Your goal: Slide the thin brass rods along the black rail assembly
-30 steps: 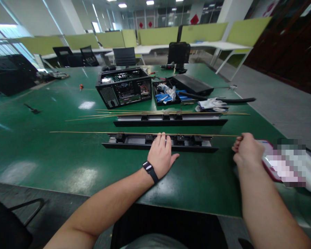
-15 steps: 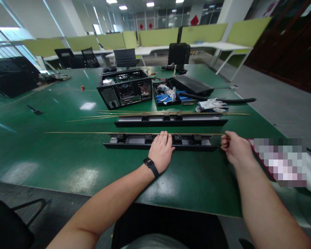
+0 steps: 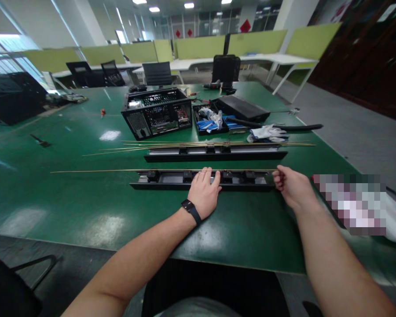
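A long black metal channel (image 3: 165,186) with several black blocks inside lies across the bench in front of me. Over it, along its far edge, runs a thin brass-coloured rod (image 3: 95,171) that sticks out well past the channel's left end. My left hand (image 3: 204,190) lies across the middle of the channel, fingers stretched out, the fingertips at the rod. At the right, my right hand (image 3: 291,187) pinches the rod's right end just beyond the channel. Behind lies a second, similar channel (image 3: 257,156) with several more brass-coloured rods (image 3: 114,149) over it.
An open computer case (image 3: 156,116) stands at the back, beside a black tray (image 3: 198,129) holding gloves. More gloves (image 3: 267,133), a black tube (image 3: 300,128) and a flat black box (image 3: 242,108) lie to the right. A blurred-out item (image 3: 353,204) sits by my right forearm.
My right hand has moved left, and the brass-coloured rod has slid left with it. My left hand stays on the channel. The view has shifted slightly.
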`<act>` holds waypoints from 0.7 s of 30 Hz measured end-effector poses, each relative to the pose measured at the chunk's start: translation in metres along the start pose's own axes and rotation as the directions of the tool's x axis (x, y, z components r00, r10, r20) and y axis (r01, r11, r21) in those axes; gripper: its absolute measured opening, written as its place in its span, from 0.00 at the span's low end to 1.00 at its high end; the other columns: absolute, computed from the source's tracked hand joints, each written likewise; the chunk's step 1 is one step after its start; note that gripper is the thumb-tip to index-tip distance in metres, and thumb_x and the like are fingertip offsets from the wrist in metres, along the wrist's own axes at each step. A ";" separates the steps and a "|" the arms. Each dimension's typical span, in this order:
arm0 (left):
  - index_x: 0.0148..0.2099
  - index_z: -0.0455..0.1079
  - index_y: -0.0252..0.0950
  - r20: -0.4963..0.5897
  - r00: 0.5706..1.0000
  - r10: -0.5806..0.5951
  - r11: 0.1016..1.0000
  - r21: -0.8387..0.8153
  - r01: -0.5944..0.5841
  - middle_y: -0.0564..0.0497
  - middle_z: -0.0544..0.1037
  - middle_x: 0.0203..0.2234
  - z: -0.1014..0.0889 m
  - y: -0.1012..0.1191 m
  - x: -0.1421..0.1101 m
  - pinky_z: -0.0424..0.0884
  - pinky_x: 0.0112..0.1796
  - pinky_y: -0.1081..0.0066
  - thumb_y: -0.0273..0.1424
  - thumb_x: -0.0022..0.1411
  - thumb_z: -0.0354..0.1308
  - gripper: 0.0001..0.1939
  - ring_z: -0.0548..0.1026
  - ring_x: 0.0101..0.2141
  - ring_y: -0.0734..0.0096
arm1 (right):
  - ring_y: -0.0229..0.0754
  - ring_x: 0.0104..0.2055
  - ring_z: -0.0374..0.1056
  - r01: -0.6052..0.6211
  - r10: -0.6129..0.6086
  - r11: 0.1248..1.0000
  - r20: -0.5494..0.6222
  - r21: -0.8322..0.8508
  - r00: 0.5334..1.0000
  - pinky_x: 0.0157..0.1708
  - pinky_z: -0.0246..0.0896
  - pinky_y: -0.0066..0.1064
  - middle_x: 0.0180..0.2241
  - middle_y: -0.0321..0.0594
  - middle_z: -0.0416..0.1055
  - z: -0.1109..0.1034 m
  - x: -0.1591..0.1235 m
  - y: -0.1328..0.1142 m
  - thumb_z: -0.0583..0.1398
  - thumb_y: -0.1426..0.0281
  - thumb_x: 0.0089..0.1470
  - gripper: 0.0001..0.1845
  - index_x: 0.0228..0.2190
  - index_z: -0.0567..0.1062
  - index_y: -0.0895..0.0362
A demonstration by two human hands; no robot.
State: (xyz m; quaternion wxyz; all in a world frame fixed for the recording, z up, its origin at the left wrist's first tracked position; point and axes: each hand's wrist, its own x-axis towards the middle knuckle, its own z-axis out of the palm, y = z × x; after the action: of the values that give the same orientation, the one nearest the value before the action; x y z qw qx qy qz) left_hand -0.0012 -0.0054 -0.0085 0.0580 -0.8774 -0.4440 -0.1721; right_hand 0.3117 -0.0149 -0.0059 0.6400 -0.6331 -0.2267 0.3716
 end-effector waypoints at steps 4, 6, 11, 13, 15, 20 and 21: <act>0.77 0.69 0.31 -0.005 1.000 -0.005 1.000 -0.003 0.005 0.27 0.74 0.72 0.000 0.001 -0.001 0.68 0.71 0.47 0.33 0.81 0.56 0.28 0.71 0.73 0.42 | 0.30 0.20 0.56 0.007 0.017 0.993 -0.203 0.116 0.979 0.16 0.45 0.23 0.22 0.35 0.69 -0.005 0.004 -0.008 0.69 0.72 0.55 0.13 0.25 0.70 0.55; 0.78 0.67 0.35 -0.006 1.000 0.002 1.000 0.005 -0.002 0.28 0.73 0.72 0.000 0.002 -0.001 0.69 0.70 0.46 0.33 0.81 0.56 0.29 0.71 0.73 0.41 | 0.29 0.20 0.56 0.004 0.022 0.993 -0.213 0.118 0.977 0.16 0.44 0.23 0.22 0.35 0.68 -0.006 0.004 -0.009 0.67 0.72 0.56 0.13 0.25 0.69 0.55; 0.80 0.65 0.41 0.000 1.000 0.005 1.000 0.021 -0.005 0.28 0.72 0.73 0.000 0.002 -0.003 0.69 0.69 0.46 0.34 0.81 0.55 0.29 0.70 0.73 0.40 | 0.31 0.20 0.58 0.015 -0.016 1.000 -0.052 -0.012 0.999 0.16 0.48 0.22 0.21 0.36 0.68 0.000 0.000 -0.003 0.68 0.68 0.56 0.11 0.24 0.75 0.57; 0.80 0.66 0.42 0.007 1.000 -0.003 1.000 0.027 0.002 0.29 0.72 0.73 0.000 0.002 -0.003 0.70 0.68 0.46 0.35 0.82 0.54 0.29 0.69 0.74 0.41 | 0.31 0.20 0.59 0.027 -0.028 0.997 -0.009 -0.077 1.000 0.17 0.49 0.21 0.20 0.36 0.67 0.001 -0.002 -0.001 0.68 0.65 0.56 0.12 0.24 0.77 0.58; 0.80 0.67 0.42 0.015 1.000 -0.010 1.000 0.029 0.010 0.29 0.71 0.74 0.000 0.004 -0.003 0.70 0.68 0.46 0.35 0.81 0.54 0.29 0.69 0.74 0.40 | 0.31 0.20 0.59 0.032 -0.032 0.994 -0.002 -0.100 0.999 0.17 0.50 0.21 0.20 0.37 0.68 0.002 -0.002 0.000 0.69 0.64 0.55 0.13 0.24 0.78 0.58; 0.80 0.67 0.43 0.029 0.999 -0.030 0.999 0.013 0.029 0.28 0.70 0.75 -0.002 0.006 -0.003 0.70 0.67 0.44 0.35 0.81 0.54 0.29 0.67 0.74 0.40 | 0.31 0.19 0.58 0.039 -0.041 0.997 -0.024 -0.063 0.999 0.17 0.49 0.20 0.20 0.36 0.67 0.003 -0.003 -0.002 0.70 0.64 0.55 0.13 0.24 0.77 0.58; 0.80 0.67 0.43 0.031 0.999 -0.033 0.999 0.008 0.032 0.29 0.70 0.75 -0.002 0.006 -0.003 0.70 0.67 0.44 0.35 0.81 0.54 0.29 0.67 0.75 0.40 | 0.31 0.19 0.58 0.041 -0.042 0.998 -0.044 -0.037 0.998 0.16 0.49 0.21 0.20 0.36 0.68 0.003 -0.003 -0.003 0.70 0.66 0.55 0.12 0.24 0.76 0.58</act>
State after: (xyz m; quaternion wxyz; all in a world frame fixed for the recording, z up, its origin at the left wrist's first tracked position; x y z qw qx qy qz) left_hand 0.0012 -0.0116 -0.0077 0.0517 -0.8724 -0.4597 -0.1576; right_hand 0.3076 -0.0151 -0.0022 0.6409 -0.6479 -0.2323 0.3399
